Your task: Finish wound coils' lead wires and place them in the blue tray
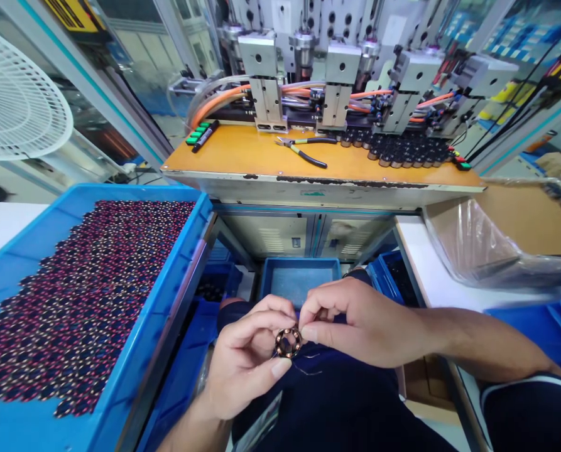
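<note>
The left hand (247,370) and right hand (360,323) each pinch a small copper-wound coil ring (288,343) between thumb and fingers; its thin loose wire ends likely call for delicate fingertip work

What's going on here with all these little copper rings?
A person pinches one small copper-wound ring between the left hand and the right hand, above their lap. Thin wire ends trail from it. A blue tray at their left is packed with similar rings. Pliers and a cluster of dark cylinders lie on the orange bench ahead.
</note>
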The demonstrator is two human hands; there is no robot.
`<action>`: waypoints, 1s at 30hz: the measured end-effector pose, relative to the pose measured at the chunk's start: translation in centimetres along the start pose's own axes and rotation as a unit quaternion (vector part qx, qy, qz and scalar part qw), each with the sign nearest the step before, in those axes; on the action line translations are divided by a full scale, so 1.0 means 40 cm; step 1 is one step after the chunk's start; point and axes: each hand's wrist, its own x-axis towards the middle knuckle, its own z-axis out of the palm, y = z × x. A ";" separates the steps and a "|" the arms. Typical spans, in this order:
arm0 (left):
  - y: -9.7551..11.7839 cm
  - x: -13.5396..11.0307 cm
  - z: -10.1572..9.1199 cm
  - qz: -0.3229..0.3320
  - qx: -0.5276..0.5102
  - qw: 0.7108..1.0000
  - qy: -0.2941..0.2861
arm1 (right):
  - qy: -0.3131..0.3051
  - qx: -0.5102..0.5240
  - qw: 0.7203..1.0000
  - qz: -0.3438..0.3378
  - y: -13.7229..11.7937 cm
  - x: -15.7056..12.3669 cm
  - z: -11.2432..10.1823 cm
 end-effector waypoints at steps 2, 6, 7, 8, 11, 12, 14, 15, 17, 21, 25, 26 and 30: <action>0.000 -0.002 0.000 0.003 0.007 1.000 0.003 | -0.005 -0.005 1.000 0.007 -0.002 -0.003 -0.003; 0.000 0.000 -0.002 0.002 0.005 1.000 0.006 | -0.075 -0.055 0.995 -0.032 -0.004 -0.019 -0.032; 0.000 0.001 -0.002 -0.002 -0.006 1.000 -0.001 | -0.094 -0.082 0.990 -0.063 -0.002 -0.024 -0.042; 0.000 0.002 -0.002 -0.007 -0.023 1.000 -0.010 | -0.095 -0.120 0.983 -0.102 0.002 -0.028 -0.051; -0.003 0.005 -0.001 -0.031 -0.090 0.995 -0.026 | 0.008 -0.266 0.930 -0.254 0.020 -0.029 -0.064; -0.006 0.004 0.000 -0.040 -0.108 0.993 -0.024 | 0.047 -0.302 0.902 -0.304 0.028 -0.025 -0.063; -0.013 0.001 -0.001 -0.062 -0.132 0.989 -0.020 | 0.073 -0.335 0.858 -0.383 0.044 -0.013 -0.052; -0.017 -0.002 -0.002 -0.072 -0.140 0.987 -0.019 | 0.076 -0.335 0.846 -0.408 0.051 -0.006 -0.045; -0.024 -0.007 -0.006 -0.087 -0.154 0.984 -0.022 | 0.075 -0.325 0.839 -0.431 0.060 0.008 -0.032; -0.026 -0.010 -0.010 -0.101 -0.182 0.977 -0.036 | 0.078 -0.307 0.835 -0.449 0.061 0.027 -0.022; -0.013 -0.002 -0.004 -0.109 -0.190 0.975 -0.028 | 0.083 -0.305 0.829 -0.461 0.063 0.034 -0.021; -0.010 0.001 -0.002 -0.111 -0.190 0.975 -0.025 | 0.085 -0.303 0.829 -0.462 0.065 0.035 -0.021; -0.005 0.010 0.003 -0.102 -0.185 0.977 -0.029 | 0.116 -0.280 0.835 -0.459 0.078 0.035 -0.010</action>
